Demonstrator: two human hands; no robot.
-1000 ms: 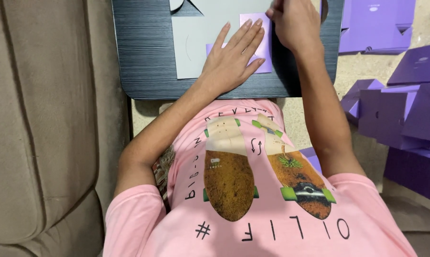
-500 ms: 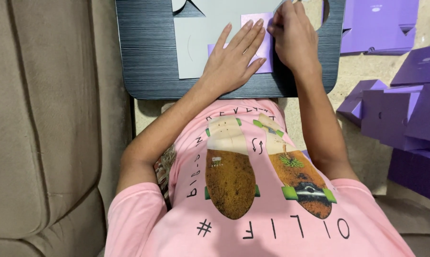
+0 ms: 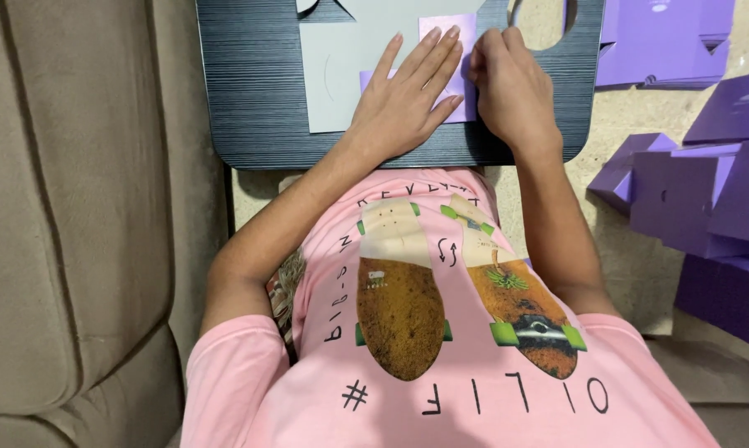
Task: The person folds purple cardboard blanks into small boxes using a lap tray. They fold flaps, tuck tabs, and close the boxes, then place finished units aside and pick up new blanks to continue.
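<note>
lilac paper sheet (image 3: pixel 460 50), a small flat rectangle, lies on a larger pale grey card sheet (image 3: pixel 341 75), which rests on a dark ribbed lap board (image 3: pixel 250 99) with rounded corners. the left hand (image 3: pixel 408 99) is spread wide and flat, palm down, fingers (image 3: pixel 428 50) stretched out slightly apart, pressing on both the grey card and the left part of the lilac paper. it grips nothing, it only bears down. the right hand (image 3: pixel 511 87) is curled into a loose fist just beside the left, knuckles up, its fingertips pushing on the right edge of the lilac paper; whether it pinches the edge or only presses it, i cannot tell. the two hands sit close together, nearly touching, with the lilac paper showing between and above them. so the paper lies under both hands, near the far edge of the board. the person wears a pink printed t-shirt (image 3: pixel 441 348). to the left stands a beige upholstered sofa (image 3: pixel 68 232). to the right, on the speckled floor (image 3: pixel 640 265), lie folded purple cardboard boxes (image 3: pixel 698 199), well apart from the hands.
</note>
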